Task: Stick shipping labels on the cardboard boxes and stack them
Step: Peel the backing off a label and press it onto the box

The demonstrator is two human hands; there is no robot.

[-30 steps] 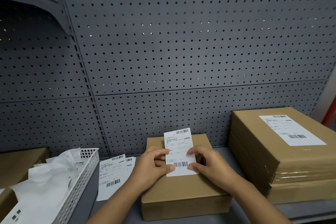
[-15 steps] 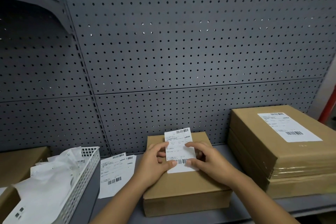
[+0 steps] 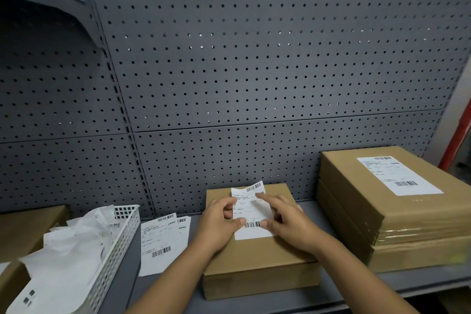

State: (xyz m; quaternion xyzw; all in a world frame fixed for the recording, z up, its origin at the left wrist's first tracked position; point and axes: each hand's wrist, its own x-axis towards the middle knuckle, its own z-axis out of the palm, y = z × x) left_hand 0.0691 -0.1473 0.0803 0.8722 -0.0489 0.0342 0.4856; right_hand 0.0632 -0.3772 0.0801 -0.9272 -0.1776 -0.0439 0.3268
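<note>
A white shipping label (image 3: 251,211) lies on top of a small cardboard box (image 3: 257,255) at the middle of the shelf; its lower part is flat on the box and its top edge curls up. My left hand (image 3: 219,224) pinches the label's left edge, thumb near the barcode. My right hand (image 3: 289,222) rests on the label's right side, index finger stretched out across its upper part and thumb at its lower right. To the right stands a stack of larger cardboard boxes (image 3: 356,214), the top one bearing a stuck label (image 3: 398,174).
Loose labels (image 3: 163,239) lie on the grey shelf (image 3: 413,280) left of the small box. A white perforated basket (image 3: 116,245) full of crumpled backing paper stands further left, beside another cardboard box (image 3: 28,227). A grey pegboard wall closes off the back.
The label has come down onto the box top. My right index finger has stretched out over its upper part, while my left hand stays at the left edge.
</note>
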